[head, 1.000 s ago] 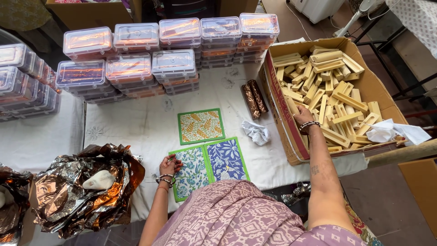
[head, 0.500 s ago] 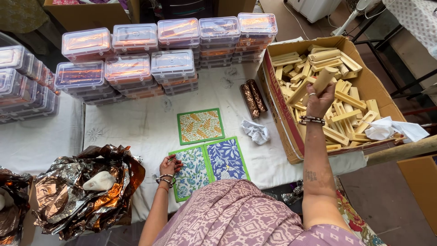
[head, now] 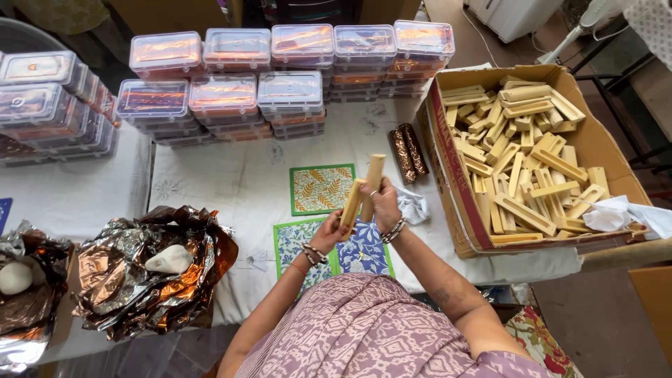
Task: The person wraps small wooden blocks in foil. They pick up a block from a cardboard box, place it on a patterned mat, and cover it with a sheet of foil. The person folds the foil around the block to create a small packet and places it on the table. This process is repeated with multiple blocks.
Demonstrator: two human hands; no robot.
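My left hand and my right hand meet above the table, each gripping a pale wooden stick. The left stick and the right stick stand side by side, tilted slightly. They hover over three patterned cards with green borders: an orange one, a teal one and a blue one. A cardboard box full of several such wooden sticks sits to the right.
Stacks of clear lidded plastic boxes line the far side and left. Crumpled copper foil holding a white lump lies at left. Two foil-wrapped rolls and a crumpled white paper lie beside the box.
My right hand lifted wooden sticks out of the box and carried them left over the cards. My left hand rose off the teal card and took hold of one stick.
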